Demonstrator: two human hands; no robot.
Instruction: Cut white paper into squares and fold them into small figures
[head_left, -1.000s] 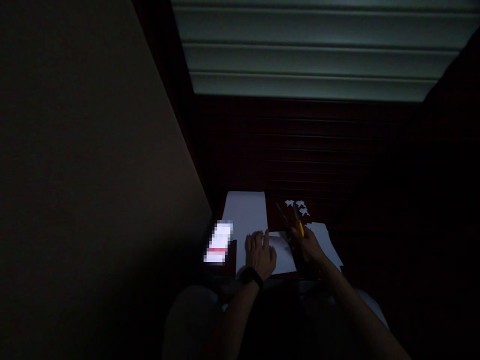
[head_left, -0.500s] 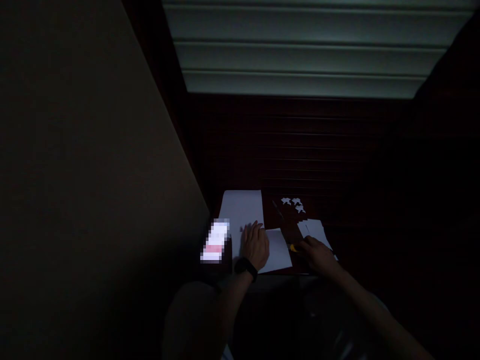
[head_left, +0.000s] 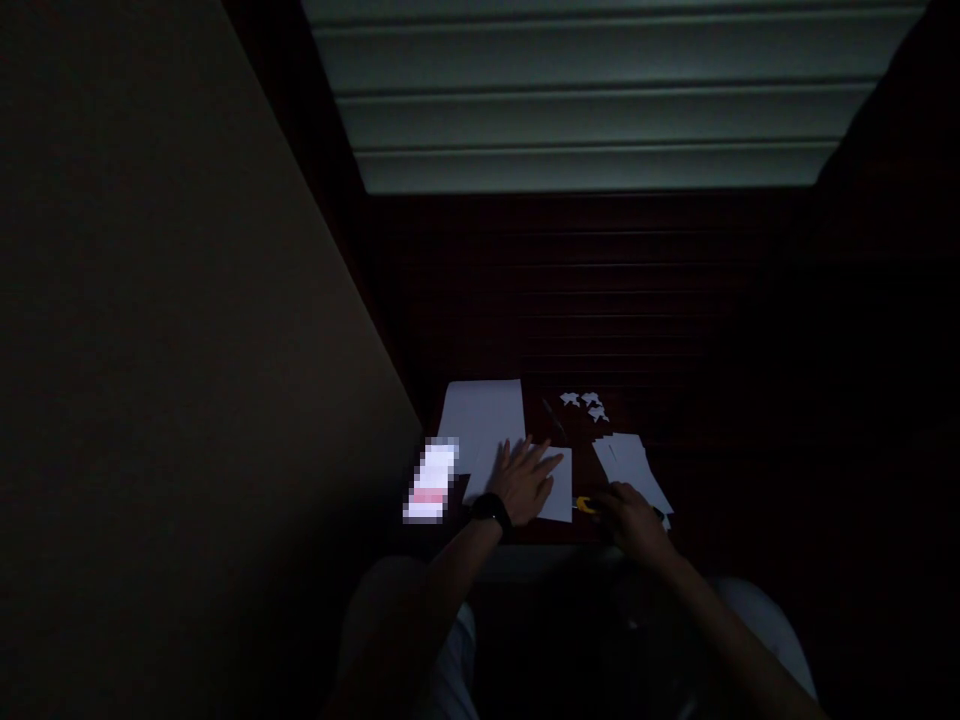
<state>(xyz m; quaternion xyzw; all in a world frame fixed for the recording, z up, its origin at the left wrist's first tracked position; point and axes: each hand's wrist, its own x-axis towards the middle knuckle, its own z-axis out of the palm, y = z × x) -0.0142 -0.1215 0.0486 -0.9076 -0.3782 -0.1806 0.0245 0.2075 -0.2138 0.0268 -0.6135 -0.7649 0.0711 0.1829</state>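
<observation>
With fingers spread, my left hand [head_left: 523, 482] lies flat on a white sheet of paper [head_left: 556, 510] near the front of the dark table. My right hand [head_left: 628, 518] is closed around a yellow utility knife [head_left: 585, 505]. The knife's tip points left and is close to the right edge of that sheet; I cannot tell whether it touches. Another, larger white sheet [head_left: 484, 415] lies behind and partly under my left hand. Just beyond my right hand is a fanned stack of white paper [head_left: 631, 462].
Small white paper cut-outs [head_left: 591, 400] lie at the back of the table. A thin pen-like object [head_left: 553, 415] rests left of them. A lit, pixelated screen [head_left: 431, 482] is at the left, beside a wall [head_left: 225, 350]. Behind the table rises a slatted panel [head_left: 600, 290].
The sheet under my left hand has turned and shifted left, its right edge now nearly upright. My left hand's fingers have spread apart. The knife remains in my right hand, which has lowered slightly.
</observation>
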